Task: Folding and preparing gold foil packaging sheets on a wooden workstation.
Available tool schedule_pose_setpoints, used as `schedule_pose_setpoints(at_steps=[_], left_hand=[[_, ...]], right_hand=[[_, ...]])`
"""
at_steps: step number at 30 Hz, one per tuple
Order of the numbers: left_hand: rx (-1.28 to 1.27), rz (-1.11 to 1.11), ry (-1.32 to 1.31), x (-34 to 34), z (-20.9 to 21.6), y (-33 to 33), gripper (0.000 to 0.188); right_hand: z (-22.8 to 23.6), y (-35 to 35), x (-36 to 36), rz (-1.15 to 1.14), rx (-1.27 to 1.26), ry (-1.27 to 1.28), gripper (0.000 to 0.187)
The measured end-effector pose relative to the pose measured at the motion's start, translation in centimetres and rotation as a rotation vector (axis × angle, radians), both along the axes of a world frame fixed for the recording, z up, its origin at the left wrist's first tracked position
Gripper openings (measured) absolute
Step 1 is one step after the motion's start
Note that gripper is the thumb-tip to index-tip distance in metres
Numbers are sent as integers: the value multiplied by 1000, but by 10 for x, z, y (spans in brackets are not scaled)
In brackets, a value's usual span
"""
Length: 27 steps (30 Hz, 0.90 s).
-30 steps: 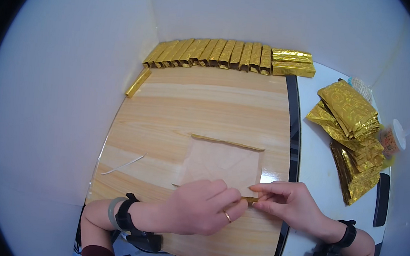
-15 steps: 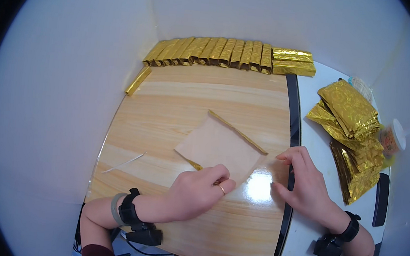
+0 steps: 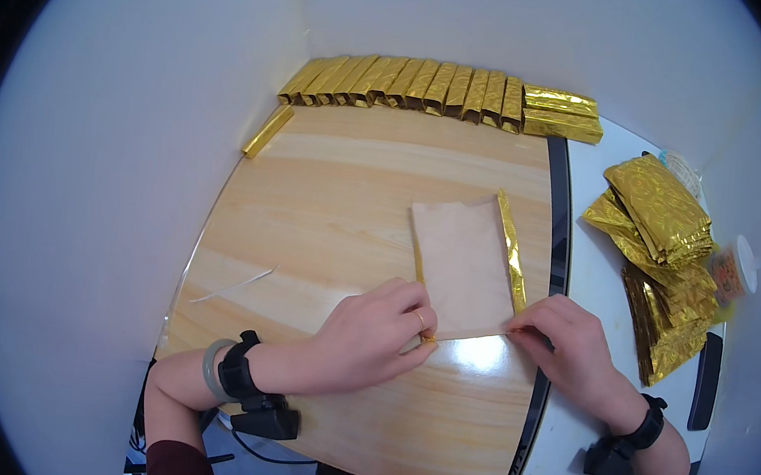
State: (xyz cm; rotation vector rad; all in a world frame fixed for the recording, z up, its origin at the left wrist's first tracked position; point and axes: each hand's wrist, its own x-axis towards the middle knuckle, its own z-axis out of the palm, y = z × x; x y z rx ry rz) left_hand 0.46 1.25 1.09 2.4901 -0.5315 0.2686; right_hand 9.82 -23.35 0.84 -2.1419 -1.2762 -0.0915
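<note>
The pale paper sheet [image 3: 464,268] lies on the wooden board [image 3: 328,210], right of its middle, with gold folded strips along both side edges. Its lower left corner is hidden behind the left hand [image 3: 375,338], whose thumb and fingers are pinched together on that corner; a scrap of gold shows at the tips. The right hand [image 3: 562,347] pinches the lower right corner between thumb and forefinger, its other fingers curled and partly out of sight. A thin white strip [image 3: 234,285] lies left of the left hand, too slight to identify. Beyond, folded gold packets [image 3: 404,84] stand in a row. On the right, gold sheets [image 3: 663,210] overlap, too tightly to count, partly covering a netted item behind; beside them, a cup's [image 3: 733,271] contents are blurred.
</note>
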Motion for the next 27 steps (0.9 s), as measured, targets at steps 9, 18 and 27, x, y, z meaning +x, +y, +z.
schedule_pose_setpoints(at_steps=[9, 18, 27], left_hand=[[89, -7, -62, 2, -3, 6, 18], [111, -33, -138, 8, -5, 4, 17], [59, 8, -148, 12, -10, 5, 10]], right_hand=[[14, 1, 1, -31, -12, 337, 16], [1, -6, 14, 9, -12, 156, 13], [4, -3, 10, -10, -93, 194, 7]])
